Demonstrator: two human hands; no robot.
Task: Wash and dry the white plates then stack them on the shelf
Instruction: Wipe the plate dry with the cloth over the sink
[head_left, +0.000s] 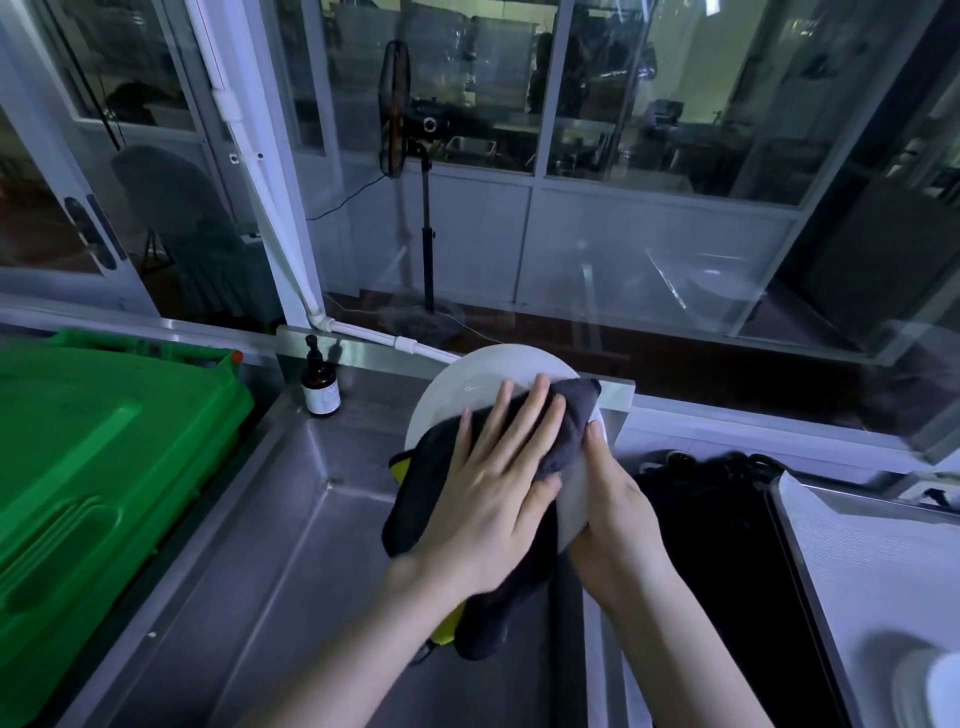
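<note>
View from above of a person's two hands over a steel sink (291, 545). A white plate (483, 374) is held tilted on edge above the sink's back right corner, its face turned toward the viewer. The right hand (618, 519) grips the plate's lower right rim, with the thumb over the front edge and the other fingers hidden behind. The left hand (493, 493) lies flat on a dark cloth (571, 410) with yellow trim, its fingers (535, 410) straight and slightly spread, pressing the cloth against the plate's face. The cloth's loose end hangs below the plate.

The top rim of the plate stands just in front of the sink's raised back ledge. Open steel basin lies to the left and in front of the hands. A brown pump bottle (320, 387) stands at the back left corner, apart from the plate. A green bin (104, 467) sits against the sink's left edge. To the right is a black mass (727, 519) that cannot be made out, then a pale tabletop (883, 561).

Behind the sink, a glass partition (649, 234) shows a dim room with a standing fan (400, 130).
</note>
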